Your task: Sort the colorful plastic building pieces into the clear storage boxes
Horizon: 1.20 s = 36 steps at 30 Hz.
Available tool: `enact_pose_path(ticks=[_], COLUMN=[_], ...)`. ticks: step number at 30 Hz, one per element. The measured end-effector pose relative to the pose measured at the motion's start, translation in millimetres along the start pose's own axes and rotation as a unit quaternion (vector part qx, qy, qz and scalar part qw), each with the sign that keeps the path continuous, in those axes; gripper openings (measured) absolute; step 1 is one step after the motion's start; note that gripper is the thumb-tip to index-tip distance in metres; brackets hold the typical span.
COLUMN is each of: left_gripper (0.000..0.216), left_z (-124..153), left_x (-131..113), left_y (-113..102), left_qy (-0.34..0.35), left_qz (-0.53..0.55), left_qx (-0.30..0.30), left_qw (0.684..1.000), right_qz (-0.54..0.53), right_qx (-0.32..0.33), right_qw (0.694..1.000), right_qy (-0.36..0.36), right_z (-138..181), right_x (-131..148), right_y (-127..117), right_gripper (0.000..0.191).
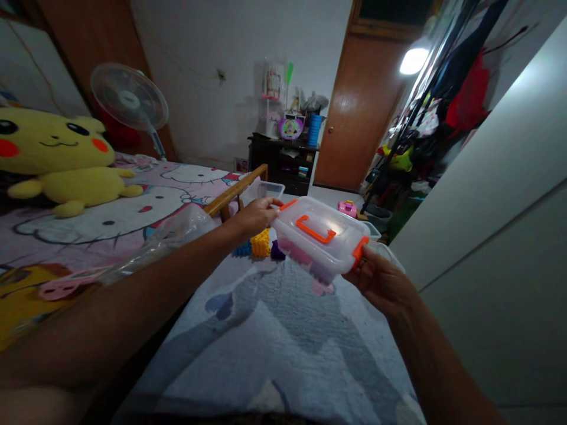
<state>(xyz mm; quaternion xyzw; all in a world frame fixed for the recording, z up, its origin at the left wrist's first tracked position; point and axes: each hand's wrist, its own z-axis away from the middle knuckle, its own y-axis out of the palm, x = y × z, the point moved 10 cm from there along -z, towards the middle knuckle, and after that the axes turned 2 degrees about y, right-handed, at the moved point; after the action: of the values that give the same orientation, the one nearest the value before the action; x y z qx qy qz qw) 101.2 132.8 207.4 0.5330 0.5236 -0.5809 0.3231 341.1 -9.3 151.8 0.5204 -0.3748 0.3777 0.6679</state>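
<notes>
Between my two hands is a clear plastic storage box (pixel 323 236) with an orange handle on its lid and orange side clips. My left hand (pixel 259 215) grips its left end by the clip, and my right hand (pixel 383 277) has hold of the right end below the other clip. Something pink shows faintly through the box wall. Beyond the left forearm lie yellow interlocking pieces (pixel 261 243), with blue pieces (pixel 243 249) and a dark purple piece (pixel 277 251) beside them. A pink piece (pixel 322 288) rests on the grey-blue patterned cloth (pixel 283 342) under the box.
A wooden rail (pixel 237 192) borders the bed at left, where a yellow plush toy (pixel 75 159) sits. An open clear bin (pixel 270 189) stands past my left hand. Farther off is a pink case (pixel 348 208). A white cabinet (pixel 496 236) rises close on the right.
</notes>
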Motion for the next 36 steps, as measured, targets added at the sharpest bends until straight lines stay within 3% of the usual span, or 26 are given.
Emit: enact_pose_path(ticks=[4,8,17,26,36], left_gripper=[0.023,0.024,0.028,0.041,0.045], left_z=[-47.6,-87.3,-145.0,-163.4,-160.1], left_x=[5.7,26.3,76.8,107.5,120.6], left_y=[-1.6,-3.3,12.6,21.8,31.4], left_qy=[0.016,0.005,-0.054,-0.104,-0.108], left_qz=[-0.003,0.032,0.020,-0.023,-0.086], left_qx=[-0.040,-0.078,-0.083,-0.056,-0.008], left_qw=[0.999,0.996,0.995,0.993,0.990], right_qz=[-0.044,-0.097,-0.166,-0.213,-0.234], right_qx=[-0.013,-0.031,-0.059,-0.087,-0.109], right_qw=[0.999,0.995,0.984,0.973,0.966], right_qy=[-0.007,0.011,0.036,0.030,-0.001], right_z=[-32.5,-70.9,-141.2,-191.4,-212.8], right_x=[0.2,-13.4,-47.2,-86.0,-121.3], right_y=[14.3,27.0,45.1,41.1,38.2], right_gripper=[0.017,0.012,0.004,0.010,0.016])
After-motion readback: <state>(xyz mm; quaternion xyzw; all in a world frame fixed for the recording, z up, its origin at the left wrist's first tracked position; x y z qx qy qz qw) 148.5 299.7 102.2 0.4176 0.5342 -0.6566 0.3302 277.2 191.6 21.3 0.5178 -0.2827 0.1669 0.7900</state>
